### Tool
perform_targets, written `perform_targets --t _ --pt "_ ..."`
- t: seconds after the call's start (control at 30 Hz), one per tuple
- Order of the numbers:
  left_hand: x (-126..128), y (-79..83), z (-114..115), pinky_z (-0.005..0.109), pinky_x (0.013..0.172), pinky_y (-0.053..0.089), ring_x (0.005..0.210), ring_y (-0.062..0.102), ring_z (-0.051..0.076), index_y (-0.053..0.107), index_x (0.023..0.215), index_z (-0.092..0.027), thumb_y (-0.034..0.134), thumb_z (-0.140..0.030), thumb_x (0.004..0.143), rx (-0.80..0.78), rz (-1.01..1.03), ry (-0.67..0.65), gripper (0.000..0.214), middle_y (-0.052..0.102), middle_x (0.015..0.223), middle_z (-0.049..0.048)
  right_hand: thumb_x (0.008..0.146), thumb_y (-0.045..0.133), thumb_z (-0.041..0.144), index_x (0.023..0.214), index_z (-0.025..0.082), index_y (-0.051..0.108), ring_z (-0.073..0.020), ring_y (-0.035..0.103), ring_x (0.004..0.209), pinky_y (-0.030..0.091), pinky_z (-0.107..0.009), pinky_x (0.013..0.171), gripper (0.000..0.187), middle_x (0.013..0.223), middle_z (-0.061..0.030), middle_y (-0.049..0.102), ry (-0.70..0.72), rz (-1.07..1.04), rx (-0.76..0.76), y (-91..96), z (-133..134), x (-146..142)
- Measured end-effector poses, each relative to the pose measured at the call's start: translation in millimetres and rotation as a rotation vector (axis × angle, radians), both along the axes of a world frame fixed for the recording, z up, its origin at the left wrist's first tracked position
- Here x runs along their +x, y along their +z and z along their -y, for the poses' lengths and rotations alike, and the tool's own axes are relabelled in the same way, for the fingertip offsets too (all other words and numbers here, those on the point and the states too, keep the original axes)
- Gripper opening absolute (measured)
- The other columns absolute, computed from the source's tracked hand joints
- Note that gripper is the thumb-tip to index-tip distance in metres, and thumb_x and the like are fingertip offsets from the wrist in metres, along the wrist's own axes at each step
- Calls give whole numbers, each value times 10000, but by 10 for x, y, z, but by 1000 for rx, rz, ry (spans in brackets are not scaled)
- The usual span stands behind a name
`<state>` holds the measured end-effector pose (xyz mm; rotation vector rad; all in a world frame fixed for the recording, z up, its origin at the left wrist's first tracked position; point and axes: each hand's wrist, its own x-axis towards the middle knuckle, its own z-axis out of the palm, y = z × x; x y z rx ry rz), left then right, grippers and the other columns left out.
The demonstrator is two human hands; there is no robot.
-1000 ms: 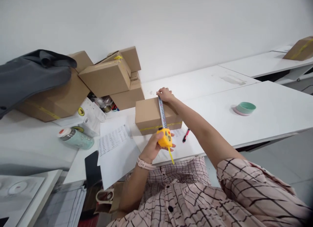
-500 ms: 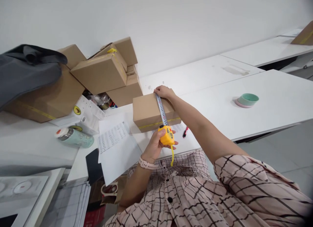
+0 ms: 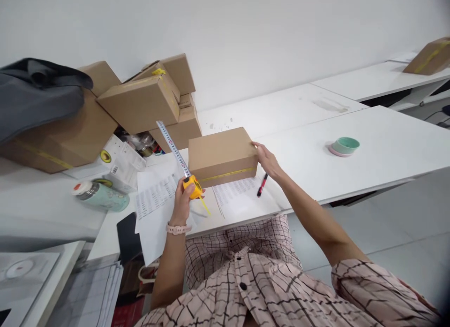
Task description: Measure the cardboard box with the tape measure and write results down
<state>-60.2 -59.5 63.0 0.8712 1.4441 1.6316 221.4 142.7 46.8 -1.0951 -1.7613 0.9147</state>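
A closed brown cardboard box (image 3: 221, 151) with yellow tape along its near side lies on the white table. My left hand (image 3: 183, 198) is wrapped around a yellow tape measure (image 3: 193, 187) just off the box's near left corner. Its metal blade (image 3: 174, 148) sticks out up and to the left, free of the box, and a yellow strap hangs from the case. At the box's right end, my right hand (image 3: 269, 162) holds the edge with its fingertips against the upper corner.
Printed sheets (image 3: 156, 202) lie left of the box and partly under it. A red and black marker (image 3: 262, 185) lies to the right, with a green bowl (image 3: 346, 145) farther off. Stacked cartons (image 3: 140, 104) and a mint flask (image 3: 105, 197) stand at the left.
The tape's blade came off the box top as my left hand moved left with the tape measure. My right hand went from the box's far edge to its right end.
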Motion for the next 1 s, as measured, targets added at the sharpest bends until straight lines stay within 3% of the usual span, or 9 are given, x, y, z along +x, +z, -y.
perform_targets --t 0.13,0.23,0.33,0.43,0.57,0.73,0.87,1.0 --pt "-73 267 -156 273 571 613 671 685 133 563 1127 -221 820 -469 694 120 -42 -4 562 624 1036 18 905 463 732 1288 254 654 -199 558 733 433 -326 689 642 779 -18 627 15 81 118 343 -63 -169" --pt "-141 464 -263 265 562 609 671 682 128 576 1143 -227 829 -477 669 150 -55 -2 592 625 1083 29 919 507 662 1125 232 709 -235 581 830 443 -356 726 518 911 -73 665 -103 227 239 642 -259 -297" --pt "-148 560 -333 264 559 604 664 678 129 581 1127 -216 854 -479 636 124 -94 -7 621 624 1052 26 987 431 539 968 206 716 -318 547 1063 431 -440 856 439 1170 -158 653 -187 375 474 803 -410 -465" --pt "5 569 -296 267 596 606 686 681 136 560 1122 -223 861 -462 660 172 -169 6 602 620 981 6 1031 301 337 1001 187 696 -319 539 1086 381 -459 933 424 1174 -166 671 -41 469 607 851 -480 -661" --pt "495 422 -127 288 675 620 781 684 150 533 1178 -256 832 -435 738 205 -170 -154 562 633 1032 21 1011 262 217 1100 169 655 -312 570 1009 343 -447 936 407 1087 -152 714 44 528 591 850 -519 -860" --pt "1089 19 -41 303 692 623 826 672 154 544 1214 -257 824 -491 736 17 60 -399 601 608 1144 42 1012 243 210 1263 176 581 -326 569 982 329 -439 891 423 1030 -139 726 -18 503 568 847 -575 -935" --pt "1198 -191 -33 290 674 613 786 658 129 547 1182 -239 840 -496 713 -69 130 -434 609 587 1184 49 989 269 163 1391 204 491 -313 558 938 315 -411 843 462 1037 -112 724 8 526 585 865 -580 -923" --pt "1171 -240 10 297 696 614 778 652 118 557 1144 -237 843 -508 707 -85 170 -433 588 582 1179 42 988 266 137 1420 226 476 -295 548 941 299 -395 835 489 1101 -102 705 15 529 591 885 -548 -908"
